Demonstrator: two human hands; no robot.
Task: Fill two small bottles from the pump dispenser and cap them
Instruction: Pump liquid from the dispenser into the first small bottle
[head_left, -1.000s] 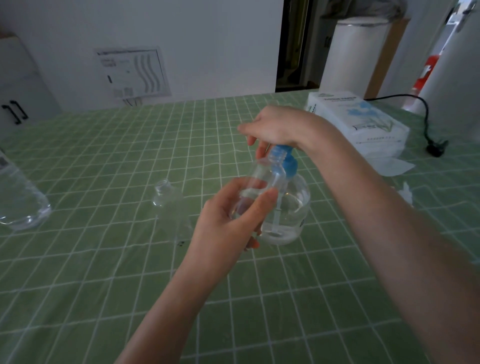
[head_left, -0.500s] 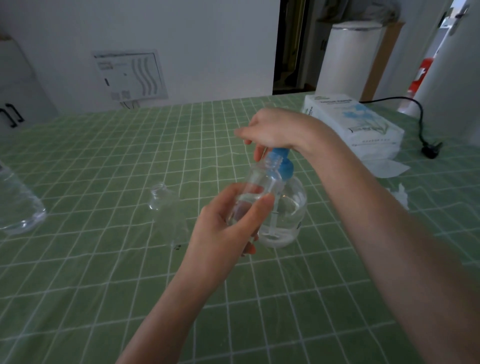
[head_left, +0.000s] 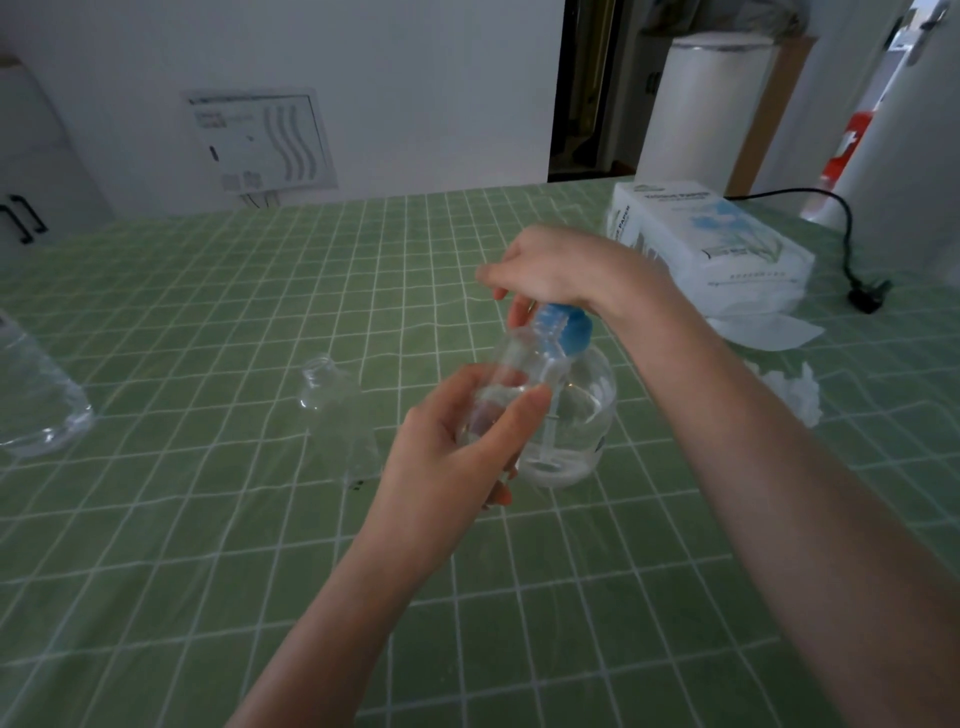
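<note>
**Pumping goes on: first bottle part full, second waits empty**

At the left edge of the desk (head_left: 208, 571) stands a big bottle (head_left: 36, 400), well apart from the work. Nearer the middle, the empty bottle (head_left: 332, 400) stands upright and uncapped, just left of the hands. The left hand (head_left: 452, 452) is clamped round the held bottle (head_left: 519, 374) and tips its mouth up to the spout of the pump (head_left: 582, 421), which stands on the desk. The right hand (head_left: 550, 270) is curled down over the pump's head and hides it.

Almost nothing has moved over the last second. Both grips are as they were, and the bottle's mouth has stayed at the spout. Clear liquid sits partway up the held bottle, but I cannot tell whether it has risen. I judge the first fill still under way, with the second bottle and both caps yet to do. No caps show.

Toward the right edge lie a tissue pack (head_left: 711, 234), loose tissues (head_left: 769, 332) and a cable (head_left: 852, 249).

Bare desk runs along the near edge and between the two standing bottles, which is room enough to set the filled one down. The empty bottle stands near the left wrist, so a careless swing could tip it.
</note>
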